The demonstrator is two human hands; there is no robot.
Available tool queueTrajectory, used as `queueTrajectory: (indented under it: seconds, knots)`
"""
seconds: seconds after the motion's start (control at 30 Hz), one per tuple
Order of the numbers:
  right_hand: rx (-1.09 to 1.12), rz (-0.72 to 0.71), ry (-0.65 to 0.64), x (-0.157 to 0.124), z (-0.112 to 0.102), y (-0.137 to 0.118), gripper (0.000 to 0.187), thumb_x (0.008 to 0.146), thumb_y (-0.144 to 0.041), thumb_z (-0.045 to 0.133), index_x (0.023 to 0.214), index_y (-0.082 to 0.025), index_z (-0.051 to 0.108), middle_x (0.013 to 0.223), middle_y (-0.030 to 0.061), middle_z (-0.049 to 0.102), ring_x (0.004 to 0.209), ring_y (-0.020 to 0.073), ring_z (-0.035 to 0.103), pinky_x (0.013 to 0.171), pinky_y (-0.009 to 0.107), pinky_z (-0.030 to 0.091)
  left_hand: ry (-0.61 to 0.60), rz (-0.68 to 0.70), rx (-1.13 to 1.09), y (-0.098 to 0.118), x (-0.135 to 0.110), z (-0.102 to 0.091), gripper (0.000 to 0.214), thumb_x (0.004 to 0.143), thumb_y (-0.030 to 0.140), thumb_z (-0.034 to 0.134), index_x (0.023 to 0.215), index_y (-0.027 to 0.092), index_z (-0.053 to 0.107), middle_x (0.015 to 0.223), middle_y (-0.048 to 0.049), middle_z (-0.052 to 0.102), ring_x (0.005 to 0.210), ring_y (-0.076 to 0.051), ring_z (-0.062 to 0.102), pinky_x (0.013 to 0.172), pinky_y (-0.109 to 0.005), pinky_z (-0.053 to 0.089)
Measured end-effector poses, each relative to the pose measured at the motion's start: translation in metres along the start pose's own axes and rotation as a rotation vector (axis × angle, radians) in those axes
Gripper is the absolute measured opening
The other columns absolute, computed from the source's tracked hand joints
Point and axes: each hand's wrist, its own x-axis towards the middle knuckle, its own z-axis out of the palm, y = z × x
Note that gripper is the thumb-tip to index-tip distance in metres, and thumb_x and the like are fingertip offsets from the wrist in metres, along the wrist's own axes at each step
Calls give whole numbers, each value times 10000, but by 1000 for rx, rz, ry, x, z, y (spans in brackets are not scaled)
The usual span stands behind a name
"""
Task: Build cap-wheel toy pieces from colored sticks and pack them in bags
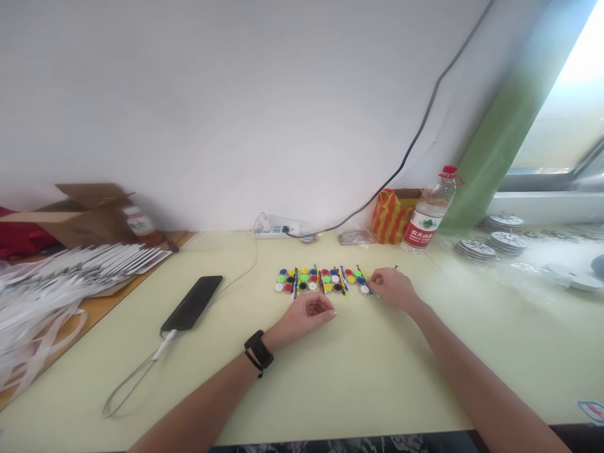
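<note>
Small round discs (313,279) in white, red, blue, yellow, green and black lie in short rows on the pale table. Between the groups run bundles of thin coloured strips (346,281). My left hand (309,313) rests just in front of the middle discs, loosely curled with a gap between thumb and fingers, and holds nothing visible. At the right end of the rows, my right hand (392,286) is closed, its fingertips touching the last strips. A small dark tip pokes up behind that hand; what the fingers pinch is hidden.
A phone (192,303) with a cable lies left. Behind stand a power strip (278,228), a striped bag (391,217) and a water bottle (427,217). Stacked white discs (507,242) sit right; flat white pieces (94,270) and a cardboard box (89,217) are far left.
</note>
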Motion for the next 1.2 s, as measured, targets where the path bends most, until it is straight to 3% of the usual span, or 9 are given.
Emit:
queueTrajectory:
  seconds: [0.27,0.5,0.83,1.2]
  knots:
    - [28,3,34,-1,-3,4,117,843,-287,609,810,-232,707,772,21,714,695,174,625,601,262,350,16,14,-8,-2,0,0,348,822,495,766,889,161,698,866,-65,690,792,-164,640,742,-290,528]
    - [71,-81,53,-2,2,-4,193,894,-279,560,976,-272,735,773,12,703,759,186,632,630,261,359,7,-4,-4,1,0,0,328,825,476,769,883,160,697,863,-58,689,787,-157,632,746,-287,520]
    - [63,-70,1,-2,0,-3,78,809,-303,662,789,-245,711,759,4,701,691,166,615,603,255,356,4,12,-3,0,0,1,345,812,495,775,871,162,704,856,-65,694,781,-167,633,744,-305,527]
    - [68,-22,-30,-1,0,-5,164,808,-397,694,758,-247,740,806,27,745,728,187,662,609,269,396,-19,11,20,1,-1,1,287,847,442,757,895,164,701,884,-58,690,804,-156,633,771,-291,513]
